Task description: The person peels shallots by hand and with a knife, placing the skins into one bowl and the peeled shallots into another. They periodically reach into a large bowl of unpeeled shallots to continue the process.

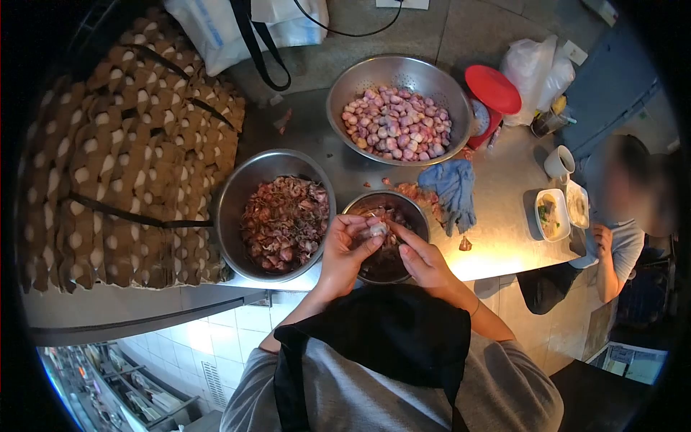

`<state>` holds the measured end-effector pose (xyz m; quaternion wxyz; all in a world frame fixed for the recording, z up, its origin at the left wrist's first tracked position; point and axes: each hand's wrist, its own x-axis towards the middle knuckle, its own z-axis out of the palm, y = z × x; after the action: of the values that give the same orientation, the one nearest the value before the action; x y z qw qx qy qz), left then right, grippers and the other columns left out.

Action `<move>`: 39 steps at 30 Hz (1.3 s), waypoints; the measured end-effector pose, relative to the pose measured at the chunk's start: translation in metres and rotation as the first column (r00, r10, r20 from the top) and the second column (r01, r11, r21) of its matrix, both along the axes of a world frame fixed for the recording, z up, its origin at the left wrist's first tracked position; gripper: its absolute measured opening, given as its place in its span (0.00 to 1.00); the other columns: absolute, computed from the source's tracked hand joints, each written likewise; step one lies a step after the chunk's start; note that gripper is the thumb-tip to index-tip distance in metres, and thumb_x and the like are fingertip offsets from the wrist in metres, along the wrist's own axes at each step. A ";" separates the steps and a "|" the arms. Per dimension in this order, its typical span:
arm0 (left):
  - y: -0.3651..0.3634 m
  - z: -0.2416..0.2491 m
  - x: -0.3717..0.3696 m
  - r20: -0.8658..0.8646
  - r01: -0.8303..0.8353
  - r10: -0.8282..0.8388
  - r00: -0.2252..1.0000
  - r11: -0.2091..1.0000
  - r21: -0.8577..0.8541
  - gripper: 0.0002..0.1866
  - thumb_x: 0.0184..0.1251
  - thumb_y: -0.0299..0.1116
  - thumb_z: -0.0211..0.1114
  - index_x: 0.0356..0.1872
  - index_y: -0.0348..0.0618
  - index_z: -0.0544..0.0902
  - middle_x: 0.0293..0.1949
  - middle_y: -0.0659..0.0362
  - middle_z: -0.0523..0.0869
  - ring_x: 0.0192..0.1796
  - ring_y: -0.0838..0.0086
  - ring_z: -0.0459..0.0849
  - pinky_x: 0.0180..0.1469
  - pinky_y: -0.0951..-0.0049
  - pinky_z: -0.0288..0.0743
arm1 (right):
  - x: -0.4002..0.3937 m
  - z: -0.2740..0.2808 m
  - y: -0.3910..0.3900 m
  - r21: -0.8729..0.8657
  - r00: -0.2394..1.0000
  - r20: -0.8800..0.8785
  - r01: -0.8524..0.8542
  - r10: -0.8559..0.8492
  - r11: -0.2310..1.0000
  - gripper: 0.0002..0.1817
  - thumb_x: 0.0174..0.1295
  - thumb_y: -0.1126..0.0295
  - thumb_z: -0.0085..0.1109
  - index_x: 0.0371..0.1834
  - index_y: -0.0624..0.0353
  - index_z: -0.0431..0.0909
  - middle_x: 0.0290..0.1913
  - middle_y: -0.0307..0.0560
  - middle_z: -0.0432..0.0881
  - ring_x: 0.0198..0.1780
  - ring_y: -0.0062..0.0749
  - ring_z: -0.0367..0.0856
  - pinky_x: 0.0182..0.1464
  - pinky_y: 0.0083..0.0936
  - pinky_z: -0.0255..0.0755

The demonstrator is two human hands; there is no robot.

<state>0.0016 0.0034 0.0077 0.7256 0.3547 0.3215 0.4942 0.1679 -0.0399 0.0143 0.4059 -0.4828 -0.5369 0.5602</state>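
My left hand pinches a small pale shallot between thumb and fingers. Beside it my right hand is closed, its index fingertip right at the shallot; I cannot tell what else lies in its grip. Both hands are over a small steel bowl with dark peelings inside. To the left, a larger steel bowl is filled with unpeeled, reddish-brown shallots. Behind my hands, a steel colander holds a heap of peeled pink shallots.
A blue glove lies on the steel table among loose skins. Stacked egg trays rise at left. A red scale, a mug and food containers stand at right, where another person sits.
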 end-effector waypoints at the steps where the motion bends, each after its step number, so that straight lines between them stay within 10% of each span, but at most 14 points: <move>1: 0.000 -0.001 0.000 0.007 0.004 -0.004 1.000 1.000 0.000 0.18 0.54 0.15 0.59 0.42 0.40 0.64 0.47 0.51 0.74 0.48 0.72 0.75 0.53 0.75 0.70 | 0.000 -0.002 0.000 -0.015 1.000 -0.008 0.009 -0.009 1.000 0.21 0.65 0.67 0.42 0.59 0.65 0.61 0.56 0.54 0.69 0.59 0.33 0.66 0.59 0.23 0.56; 22: -0.001 -0.004 0.006 0.077 0.001 0.013 0.997 0.984 -0.179 0.05 0.62 0.24 0.55 0.38 0.44 0.73 0.41 0.61 0.77 0.46 0.76 0.76 0.51 0.74 0.70 | -0.008 -0.002 -0.003 0.044 0.999 -0.047 0.019 -0.017 0.999 0.23 0.66 0.67 0.40 0.62 0.64 0.57 0.60 0.53 0.65 0.62 0.31 0.60 0.61 0.22 0.51; 27: -0.001 -0.005 0.008 0.165 0.013 0.013 0.986 0.987 -0.158 0.08 0.60 0.22 0.57 0.38 0.42 0.71 0.43 0.58 0.76 0.46 0.74 0.76 0.52 0.73 0.71 | -0.008 -0.011 -0.001 0.045 0.996 -0.033 0.082 -0.081 0.996 0.21 0.66 0.66 0.40 0.60 0.64 0.60 0.44 0.45 0.72 0.43 0.24 0.71 0.46 0.18 0.62; 32: -0.001 -0.006 0.008 0.149 0.026 -0.005 0.989 0.990 -0.137 0.06 0.61 0.23 0.55 0.37 0.44 0.70 0.42 0.59 0.77 0.46 0.75 0.76 0.51 0.72 0.71 | -0.005 -0.020 0.003 -0.076 0.941 -0.316 0.103 -0.122 0.992 0.20 0.67 0.66 0.40 0.60 0.61 0.62 0.23 0.29 0.63 0.21 0.10 0.57 0.24 0.08 0.52; 39: 0.002 -0.001 0.008 0.166 0.075 -0.046 0.985 0.982 -0.174 0.10 0.62 0.22 0.53 0.44 0.43 0.69 0.46 0.58 0.75 0.48 0.75 0.75 0.52 0.74 0.70 | 0.000 -0.019 0.006 -0.151 0.910 -0.388 0.092 -0.145 0.984 0.20 0.66 0.66 0.40 0.60 0.60 0.61 0.23 0.30 0.61 0.22 0.11 0.58 0.24 0.09 0.51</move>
<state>0.0101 0.0052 0.0069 0.7930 0.2564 0.2941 0.4679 0.1675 -0.0339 -0.0045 0.5075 -0.4162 -0.3755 0.6544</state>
